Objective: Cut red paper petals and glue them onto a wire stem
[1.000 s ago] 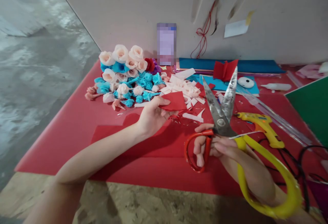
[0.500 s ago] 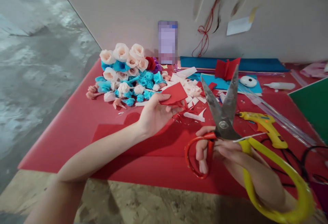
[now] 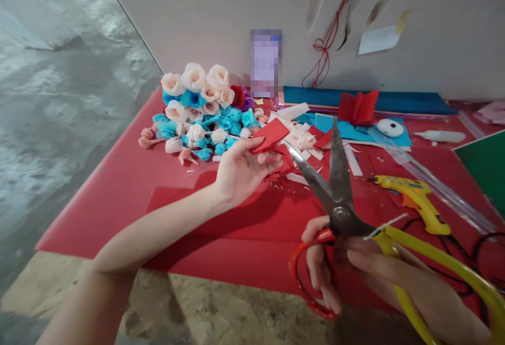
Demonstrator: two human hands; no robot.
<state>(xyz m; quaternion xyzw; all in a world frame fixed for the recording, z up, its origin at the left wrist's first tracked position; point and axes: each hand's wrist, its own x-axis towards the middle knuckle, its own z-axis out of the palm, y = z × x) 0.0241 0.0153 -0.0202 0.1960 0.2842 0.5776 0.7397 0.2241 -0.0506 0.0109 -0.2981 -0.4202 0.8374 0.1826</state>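
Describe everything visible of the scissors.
The scissors have two grey metal blades, spread open and stained-looking, joined at a round pivot. The red handle shows whole; the yellow handle is cut off by the frame edge, with a thin white string at its base. The right hand holds them, fingers through the red loop, blades pointing forward. One tip appears close to the red piece in the left hand; whether they touch is unclear.
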